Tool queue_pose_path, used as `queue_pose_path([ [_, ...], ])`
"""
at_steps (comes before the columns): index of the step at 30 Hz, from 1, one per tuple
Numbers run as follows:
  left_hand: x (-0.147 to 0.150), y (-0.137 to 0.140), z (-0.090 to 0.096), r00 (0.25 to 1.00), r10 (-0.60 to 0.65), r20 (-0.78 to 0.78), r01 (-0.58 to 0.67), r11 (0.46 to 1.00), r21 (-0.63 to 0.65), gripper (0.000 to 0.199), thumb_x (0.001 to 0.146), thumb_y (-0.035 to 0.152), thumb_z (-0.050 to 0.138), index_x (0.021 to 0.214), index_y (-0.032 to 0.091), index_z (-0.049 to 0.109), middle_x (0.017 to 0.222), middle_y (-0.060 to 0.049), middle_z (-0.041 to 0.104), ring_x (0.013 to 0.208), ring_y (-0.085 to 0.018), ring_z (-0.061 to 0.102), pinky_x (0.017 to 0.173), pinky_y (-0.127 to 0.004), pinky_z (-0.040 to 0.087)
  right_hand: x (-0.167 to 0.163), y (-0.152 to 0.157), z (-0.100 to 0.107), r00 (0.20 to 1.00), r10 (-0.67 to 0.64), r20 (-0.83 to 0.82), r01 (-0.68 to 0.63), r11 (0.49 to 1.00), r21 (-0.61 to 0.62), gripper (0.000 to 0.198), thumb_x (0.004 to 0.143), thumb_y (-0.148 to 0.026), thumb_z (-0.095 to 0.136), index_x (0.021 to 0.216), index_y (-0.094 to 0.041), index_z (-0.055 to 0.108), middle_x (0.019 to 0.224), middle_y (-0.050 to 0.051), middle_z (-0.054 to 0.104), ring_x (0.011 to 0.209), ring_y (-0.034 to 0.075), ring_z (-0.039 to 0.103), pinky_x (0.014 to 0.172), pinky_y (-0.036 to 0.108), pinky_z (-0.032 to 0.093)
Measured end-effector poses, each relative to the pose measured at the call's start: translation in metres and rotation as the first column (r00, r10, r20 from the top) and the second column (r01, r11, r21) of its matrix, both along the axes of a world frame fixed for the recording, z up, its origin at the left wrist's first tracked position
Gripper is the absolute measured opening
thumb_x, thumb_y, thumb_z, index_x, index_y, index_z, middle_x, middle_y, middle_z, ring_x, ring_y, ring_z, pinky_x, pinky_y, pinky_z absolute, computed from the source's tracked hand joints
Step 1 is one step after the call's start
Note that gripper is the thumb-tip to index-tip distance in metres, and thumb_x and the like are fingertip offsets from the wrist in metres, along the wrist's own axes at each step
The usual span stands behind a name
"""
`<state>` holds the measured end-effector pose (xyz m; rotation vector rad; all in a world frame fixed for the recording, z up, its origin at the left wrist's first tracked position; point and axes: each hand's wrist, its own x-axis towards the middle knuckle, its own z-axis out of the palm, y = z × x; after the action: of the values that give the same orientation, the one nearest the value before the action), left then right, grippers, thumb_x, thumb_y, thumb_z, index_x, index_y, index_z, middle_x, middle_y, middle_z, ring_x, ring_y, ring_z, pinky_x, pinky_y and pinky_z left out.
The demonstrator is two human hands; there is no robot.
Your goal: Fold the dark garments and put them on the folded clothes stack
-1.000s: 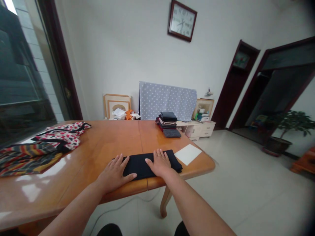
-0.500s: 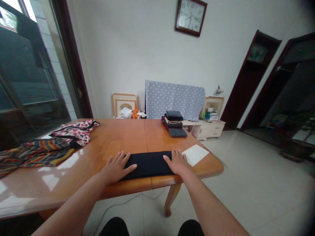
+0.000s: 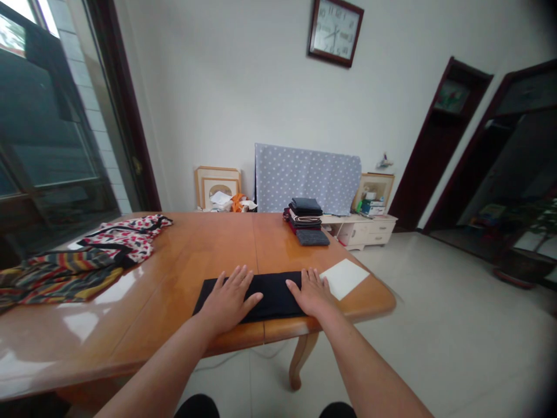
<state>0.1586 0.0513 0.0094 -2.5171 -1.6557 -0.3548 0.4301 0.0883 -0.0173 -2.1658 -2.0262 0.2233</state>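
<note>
A black folded cloth (image 3: 272, 296), long and flat, lies along the front edge of the wooden table. My left hand (image 3: 232, 299) rests flat on its left part, fingers spread, with some of the cloth showing to the left of the hand. On the right end of the cloth lies my right hand (image 3: 311, 292), also flat with the thumb apart from the fingers. Just beyond my right fingers is a white sheet (image 3: 345, 278), flat on the table. What kind of garment the black cloth is cannot be made out.
A stack of folded clothes (image 3: 306, 212) stands at the table's far right, a folded grey piece (image 3: 312, 237) before it. Loose patterned clothes (image 3: 126, 238) and striped cloth (image 3: 61, 273) lie on the left of the wooden table (image 3: 209, 238). A polka-dot cover (image 3: 304, 174) hangs behind.
My left hand has slid right along the black cloth, from its left end toward the middle, uncovering that end. My right hand stays at the right end.
</note>
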Motion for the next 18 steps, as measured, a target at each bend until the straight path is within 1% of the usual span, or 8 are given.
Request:
queue_pose_path([
  [4, 0.006, -0.006, -0.012, 1.000, -0.008, 0.024, 0.010, 0.997, -0.072, 0.084, 0.089, 0.077, 0.025, 0.152, 0.023, 0.037, 0.160, -0.011, 0.028, 0.149, -0.033, 0.020, 0.117, -0.056, 0.016, 0.001, -0.001, 0.002, 1.000, 0.016, -0.017, -0.016, 1.000, -0.014, 0.098, 0.088, -0.079, 0.011, 0.157, -0.011, 0.017, 0.163, 0.016, 0.013, 0.151, 0.031, 0.005, 0.118, 0.052, 0.000],
  [8, 0.004, -0.008, -0.014, 0.999, -0.012, 0.049, 0.016, 0.997, -0.079, 0.086, 0.088, 0.078, 0.025, 0.152, 0.022, 0.037, 0.161, -0.012, 0.028, 0.150, -0.034, 0.017, 0.118, -0.057, 0.013, 0.000, 0.000, 0.002, 1.000, 0.004, -0.019, -0.005, 1.000, -0.018, 0.097, 0.088, -0.079, 0.016, 0.157, -0.010, 0.020, 0.163, 0.016, 0.014, 0.151, 0.031, 0.006, 0.119, 0.050, 0.001],
  [10, 0.004, -0.008, -0.013, 0.999, -0.013, 0.053, 0.017, 0.997, -0.074, 0.087, 0.088, 0.078, 0.024, 0.152, 0.022, 0.037, 0.160, -0.012, 0.029, 0.149, -0.034, 0.017, 0.117, -0.057, 0.012, 0.001, 0.001, 0.003, 0.999, 0.010, -0.034, -0.010, 1.000, -0.013, 0.095, 0.089, -0.077, 0.021, 0.155, -0.009, 0.024, 0.162, 0.017, 0.018, 0.150, 0.031, 0.009, 0.119, 0.049, 0.004],
  [12, 0.005, -0.009, -0.013, 0.998, -0.013, 0.057, 0.017, 0.998, -0.067, 0.087, 0.088, 0.078, 0.024, 0.152, 0.021, 0.037, 0.160, -0.012, 0.029, 0.149, -0.034, 0.017, 0.117, -0.056, 0.012, 0.007, 0.002, 0.006, 0.998, 0.007, -0.070, -0.004, 0.999, 0.038, 0.087, 0.092, -0.072, 0.027, 0.152, -0.009, 0.033, 0.159, 0.017, 0.028, 0.148, 0.031, 0.020, 0.118, 0.045, 0.013],
  [14, 0.005, -0.011, -0.013, 0.998, -0.016, 0.063, 0.020, 0.998, -0.063, 0.087, 0.088, 0.078, 0.024, 0.152, 0.021, 0.036, 0.160, -0.012, 0.029, 0.149, -0.035, 0.018, 0.117, -0.056, 0.012, 0.017, 0.003, 0.012, 0.990, -0.033, -0.134, 0.050, 0.991, 0.124, 0.073, 0.096, -0.063, 0.030, 0.145, -0.011, 0.046, 0.150, 0.017, 0.044, 0.139, 0.029, 0.039, 0.112, 0.038, 0.027],
  [16, 0.005, -0.011, -0.014, 0.997, -0.019, 0.071, 0.024, 0.998, -0.066, 0.087, 0.087, 0.078, 0.024, 0.152, 0.022, 0.036, 0.160, -0.012, 0.029, 0.149, -0.035, 0.018, 0.117, -0.056, 0.011, 0.032, 0.002, 0.019, 0.974, -0.098, -0.203, 0.134, 0.976, 0.171, 0.060, 0.098, -0.055, 0.031, 0.132, -0.016, 0.059, 0.134, 0.015, 0.061, 0.122, 0.026, 0.056, 0.099, 0.032, 0.039],
  [18, 0.005, -0.012, -0.014, 0.996, -0.020, 0.081, 0.026, 0.997, -0.069, 0.088, 0.087, 0.079, 0.023, 0.152, 0.021, 0.036, 0.160, -0.013, 0.029, 0.149, -0.035, 0.017, 0.117, -0.056, 0.010, 0.047, -0.001, 0.027, 0.961, -0.152, -0.233, 0.190, 0.970, 0.153, 0.052, 0.097, -0.050, 0.034, 0.115, -0.017, 0.070, 0.113, 0.012, 0.071, 0.106, 0.024, 0.064, 0.086, 0.029, 0.044],
])
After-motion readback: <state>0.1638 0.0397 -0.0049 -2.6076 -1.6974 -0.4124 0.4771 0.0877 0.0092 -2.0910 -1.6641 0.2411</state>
